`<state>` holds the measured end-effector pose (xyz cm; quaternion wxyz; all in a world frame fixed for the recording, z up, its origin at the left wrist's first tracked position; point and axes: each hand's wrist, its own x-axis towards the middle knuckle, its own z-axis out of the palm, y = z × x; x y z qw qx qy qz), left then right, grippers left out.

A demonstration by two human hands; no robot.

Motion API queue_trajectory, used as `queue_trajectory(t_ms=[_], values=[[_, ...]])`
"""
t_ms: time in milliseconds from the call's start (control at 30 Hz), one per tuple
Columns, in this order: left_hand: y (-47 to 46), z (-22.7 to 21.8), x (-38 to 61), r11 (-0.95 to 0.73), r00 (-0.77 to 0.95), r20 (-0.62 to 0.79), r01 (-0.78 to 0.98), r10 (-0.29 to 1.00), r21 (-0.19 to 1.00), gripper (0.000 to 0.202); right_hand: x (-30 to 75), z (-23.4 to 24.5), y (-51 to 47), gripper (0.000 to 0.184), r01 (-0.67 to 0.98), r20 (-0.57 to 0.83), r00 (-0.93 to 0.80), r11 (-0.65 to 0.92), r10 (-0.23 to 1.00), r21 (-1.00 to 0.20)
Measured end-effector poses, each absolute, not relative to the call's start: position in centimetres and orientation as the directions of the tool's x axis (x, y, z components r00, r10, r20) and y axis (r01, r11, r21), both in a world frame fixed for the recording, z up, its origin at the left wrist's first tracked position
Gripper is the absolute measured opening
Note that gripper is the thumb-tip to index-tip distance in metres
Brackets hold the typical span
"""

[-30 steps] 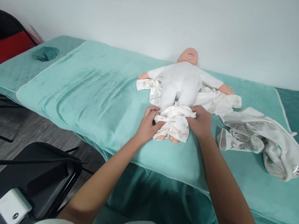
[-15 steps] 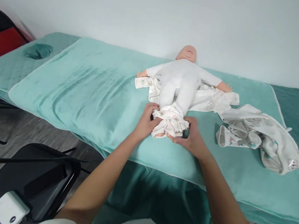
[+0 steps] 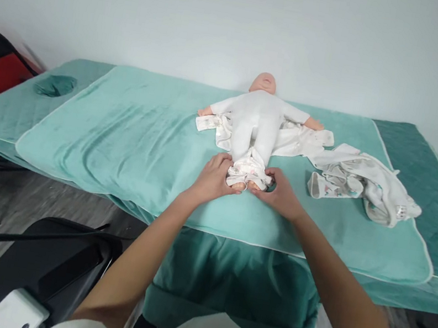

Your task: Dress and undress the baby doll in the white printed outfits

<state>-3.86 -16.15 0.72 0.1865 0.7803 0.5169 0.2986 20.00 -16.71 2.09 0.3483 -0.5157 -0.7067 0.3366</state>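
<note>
A baby doll (image 3: 257, 114) with a white cloth body lies on its back, head at the wall and feet toward me. White printed baby pants (image 3: 249, 164) are bunched around its lower legs, and the toes show below the cuffs. My left hand (image 3: 212, 178) grips the left side of the pants, its thumb beside one foot. On the other side my right hand (image 3: 281, 194) curls around the fabric, thumb by the other foot. A printed baby top (image 3: 300, 142) is spread under the doll's torso and arms.
More crumpled printed baby clothing (image 3: 367, 183) lies to the right on the green bed cover (image 3: 144, 134). The bed has a face hole (image 3: 54, 85) at its left end. A black chair (image 3: 74, 252) at lower left bears a white device (image 3: 20, 311) and a dark phone-like object (image 3: 70, 272).
Both thumbs have shifted to the cuffs beside the feet, and the toes show more below the fabric. The pants look more gathered. My view has moved slightly.
</note>
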Motion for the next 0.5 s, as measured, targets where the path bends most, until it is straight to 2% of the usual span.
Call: queue_trajectory(t_ms=[133, 233, 300, 367, 433, 500], values=[[-18.0, 1.3, -3.7, -0.402, 0.249, 0.324, 0.687, 0.913, 0.605, 0.047, 19.9, 3.8, -17.8, 0.054, 0.617, 0.102, -0.206, 0.210, 0.973, -0.758], [-19.5, 2.1, -3.5, -0.360, 0.190, 0.316, 0.655, 0.930, 0.665, 0.037, 19.9, 5.0, -18.3, 0.048, 0.720, 0.033, -0.204, 0.173, 0.978, -0.671], [-20.3, 3.0, -3.8, -0.266, 0.173, 0.202, 0.583, 0.964, 0.768, 0.036, 20.1, 5.8, -18.5, 0.043, 0.762, -0.016, -0.242, 0.180, 0.970, -0.622], [-20.7, 4.3, -4.4, -0.098, 0.227, -0.005, 0.437, 0.974, 0.894, 0.032, 20.4, 6.7, -18.5, 0.040, 0.742, -0.025, -0.329, 0.242, 0.944, -0.625], [-20.9, 5.5, -5.1, 0.083, 0.305, -0.166, 0.268, 0.938, 0.960, 0.026, 20.7, 7.8, -18.5, 0.039, 0.686, 0.050, -0.360, 0.301, 0.932, -0.662], [-20.9, 6.7, -5.9, 0.181, 0.336, -0.219, 0.143, 0.916, 0.973, 0.031, 20.7, 8.7, -18.5, 0.041, 0.643, 0.170, -0.292, 0.325, 0.941, -0.693]])
